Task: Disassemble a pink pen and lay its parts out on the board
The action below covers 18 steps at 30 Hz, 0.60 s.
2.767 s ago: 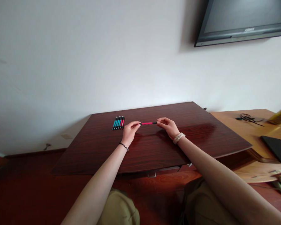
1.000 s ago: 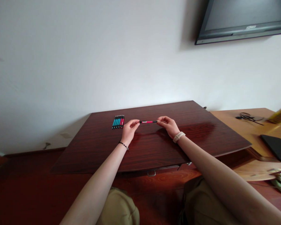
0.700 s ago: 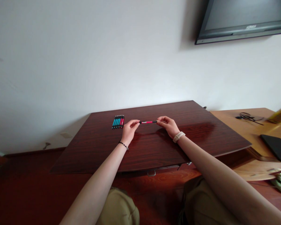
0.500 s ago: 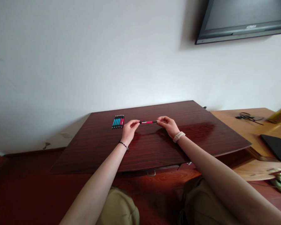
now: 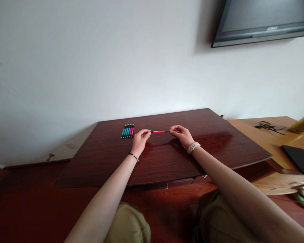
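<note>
A: What do your hands hold at the centre of the frame?

B: Your left hand (image 5: 140,140) pinches the left end of a pink pen (image 5: 160,131) between its fingertips, and your right hand (image 5: 181,135) pinches the right end the same way. The pen lies level, stretched between both hands just above the dark wooden table (image 5: 167,158).

A: And what lies beside your left hand?

B: A row of pens (image 5: 128,131), teal and pink, lies side by side on the table, just left of your left hand and apart from it.

A: What fills the rest of the frame?

B: At the right edge, a lighter desk (image 5: 273,141) carries a black cable (image 5: 267,127) and a dark flat device (image 5: 297,159). A wall screen (image 5: 263,20) occupies the upper right.
</note>
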Available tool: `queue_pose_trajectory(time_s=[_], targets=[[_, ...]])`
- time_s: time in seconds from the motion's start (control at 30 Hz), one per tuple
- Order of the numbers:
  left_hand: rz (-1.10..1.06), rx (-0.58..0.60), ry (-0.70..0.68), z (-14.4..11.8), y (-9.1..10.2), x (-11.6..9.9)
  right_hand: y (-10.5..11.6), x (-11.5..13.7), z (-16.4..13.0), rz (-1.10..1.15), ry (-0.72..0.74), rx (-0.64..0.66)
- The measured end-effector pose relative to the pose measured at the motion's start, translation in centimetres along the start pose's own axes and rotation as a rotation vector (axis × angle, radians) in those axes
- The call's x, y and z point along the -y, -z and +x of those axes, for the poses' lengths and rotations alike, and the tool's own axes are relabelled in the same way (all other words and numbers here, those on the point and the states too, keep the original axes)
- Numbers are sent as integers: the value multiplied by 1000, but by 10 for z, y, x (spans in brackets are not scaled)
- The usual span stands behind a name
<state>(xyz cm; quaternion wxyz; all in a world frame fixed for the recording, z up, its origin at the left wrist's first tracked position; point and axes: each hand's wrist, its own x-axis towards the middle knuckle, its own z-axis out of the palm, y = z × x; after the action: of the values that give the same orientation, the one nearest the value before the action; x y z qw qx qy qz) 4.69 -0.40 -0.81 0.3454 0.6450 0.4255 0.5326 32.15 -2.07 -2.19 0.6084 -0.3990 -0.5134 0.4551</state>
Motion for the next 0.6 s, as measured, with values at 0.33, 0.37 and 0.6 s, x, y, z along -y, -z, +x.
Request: queue_pose_trajectory(time_s=[0.33, 0.37, 0.6], targets=[[7, 11, 51, -1, 0, 0, 0, 2, -1, -3, 0, 2], [9, 11, 55, -1, 0, 0, 0, 2, -1, -3, 0, 1], [17, 11, 50, -1, 0, 3, 0, 0, -1, -15, 4, 6]])
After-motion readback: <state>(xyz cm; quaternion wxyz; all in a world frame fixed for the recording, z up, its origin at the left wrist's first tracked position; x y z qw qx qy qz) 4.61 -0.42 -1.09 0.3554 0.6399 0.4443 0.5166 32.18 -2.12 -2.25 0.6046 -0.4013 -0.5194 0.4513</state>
